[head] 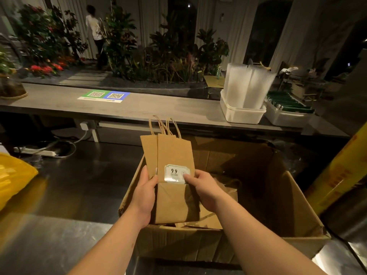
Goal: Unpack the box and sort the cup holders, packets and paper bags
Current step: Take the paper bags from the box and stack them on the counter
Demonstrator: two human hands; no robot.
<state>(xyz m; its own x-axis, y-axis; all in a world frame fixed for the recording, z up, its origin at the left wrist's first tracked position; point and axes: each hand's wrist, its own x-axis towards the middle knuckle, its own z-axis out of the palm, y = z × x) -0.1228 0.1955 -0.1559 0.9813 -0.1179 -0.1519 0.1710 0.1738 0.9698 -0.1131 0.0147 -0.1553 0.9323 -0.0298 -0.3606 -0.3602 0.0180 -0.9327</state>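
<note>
Both hands hold a small stack of flat brown paper bags point(173, 153) upright above the open cardboard box point(297, 211). The front bag bears a white "9.9" sticker point(175, 172), and twisted paper handles stick up at the top. My left hand point(146, 195) grips the stack's left edge. My right hand point(202, 190) pinches the right edge, thumb on the sticker. More brown paper bags point(214, 219) lie flat inside the box beneath the stack.
The box sits on a steel counter point(79, 185). A yellow plastic bag point(14, 175) lies at the left, a yellow roll point(337, 175) leans at the right. On the higher shelf stand a white tub of clear cup holders point(246, 92) and a tub of green packets point(288, 105).
</note>
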